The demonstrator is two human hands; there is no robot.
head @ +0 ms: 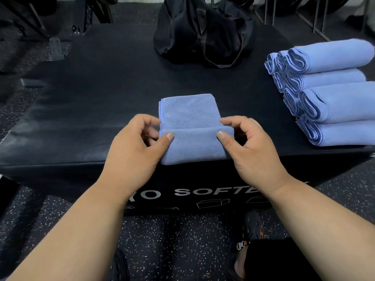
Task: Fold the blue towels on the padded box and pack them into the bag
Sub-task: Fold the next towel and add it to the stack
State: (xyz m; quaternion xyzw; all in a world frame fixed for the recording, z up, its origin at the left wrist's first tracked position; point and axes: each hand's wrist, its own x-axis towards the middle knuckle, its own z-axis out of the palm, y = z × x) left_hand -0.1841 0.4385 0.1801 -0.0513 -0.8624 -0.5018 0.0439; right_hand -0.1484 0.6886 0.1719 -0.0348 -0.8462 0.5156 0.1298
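A blue towel lies on the black padded box near its front edge, its near part folded over onto the rest. My left hand pinches the left end of that fold between thumb and fingers. At the right end of the fold my right hand pinches it the same way. A black bag stands at the back of the box, its top sagging. Several folded blue towels lie stacked at the right edge of the box.
The front face of the box carries white lettering. Speckled rubber floor lies below, with my shoes at the bottom. Dark gym gear and metal rack legs stand behind the box.
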